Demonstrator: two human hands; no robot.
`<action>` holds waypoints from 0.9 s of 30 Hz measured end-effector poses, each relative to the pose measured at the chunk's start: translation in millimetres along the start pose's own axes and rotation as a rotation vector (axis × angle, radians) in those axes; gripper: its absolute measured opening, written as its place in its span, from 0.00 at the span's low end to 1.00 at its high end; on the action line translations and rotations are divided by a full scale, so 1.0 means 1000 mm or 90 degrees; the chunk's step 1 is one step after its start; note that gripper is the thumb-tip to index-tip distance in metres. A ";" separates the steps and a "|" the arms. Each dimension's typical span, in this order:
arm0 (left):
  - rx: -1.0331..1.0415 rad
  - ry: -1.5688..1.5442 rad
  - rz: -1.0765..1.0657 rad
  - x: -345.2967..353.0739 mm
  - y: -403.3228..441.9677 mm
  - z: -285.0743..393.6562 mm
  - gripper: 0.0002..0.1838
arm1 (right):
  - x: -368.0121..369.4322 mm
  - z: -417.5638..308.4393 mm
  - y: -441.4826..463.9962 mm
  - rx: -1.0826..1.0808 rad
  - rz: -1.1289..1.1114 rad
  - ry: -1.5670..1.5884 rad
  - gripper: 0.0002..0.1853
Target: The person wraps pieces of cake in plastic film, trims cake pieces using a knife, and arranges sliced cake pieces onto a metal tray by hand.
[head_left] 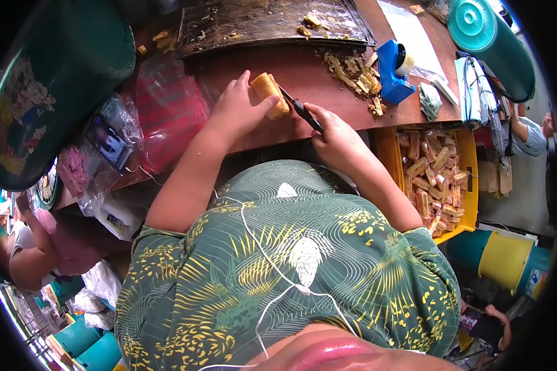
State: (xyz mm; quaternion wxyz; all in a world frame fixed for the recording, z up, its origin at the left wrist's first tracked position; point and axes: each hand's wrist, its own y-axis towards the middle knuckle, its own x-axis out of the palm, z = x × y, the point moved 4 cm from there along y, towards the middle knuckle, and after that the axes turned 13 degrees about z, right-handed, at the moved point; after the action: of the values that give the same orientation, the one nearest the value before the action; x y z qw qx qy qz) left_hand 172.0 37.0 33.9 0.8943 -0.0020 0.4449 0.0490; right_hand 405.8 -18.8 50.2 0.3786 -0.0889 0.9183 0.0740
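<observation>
My left hand [236, 105] is closed around a golden-brown baked block [267, 88], like a small loaf or pastry, above the reddish-brown table [235, 65]. In my right hand [335, 135] is a black-handled knife [306, 114], its blade angled toward the block's right side. Blade and block appear to touch, though I cannot tell how deep the edge sits. Pale trimmings and crumbs [356, 74] lie in a heap to the right. Behind my hands rests a dark, worn baking tray [260, 25] with a few scraps on it.
A blue tape dispenser [395, 74] stands beside the crumbs. Wrapped bars fill a yellow crate [469, 185] at my right. Red-tinted plastic bags [170, 105], a phone [108, 142] and a large green bin [62, 80] are on the left. Other people are at both sides.
</observation>
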 end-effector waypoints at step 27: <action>0.318 -0.040 0.104 0.016 -0.013 -0.005 0.52 | -0.018 -0.013 -0.008 0.003 -0.009 0.013 0.32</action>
State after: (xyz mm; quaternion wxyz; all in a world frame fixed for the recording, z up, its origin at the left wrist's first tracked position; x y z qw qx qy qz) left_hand 178.8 25.1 17.4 0.8735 0.2562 0.4138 0.0097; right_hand 411.2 -27.2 71.3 0.3698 -0.0949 0.9217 0.0684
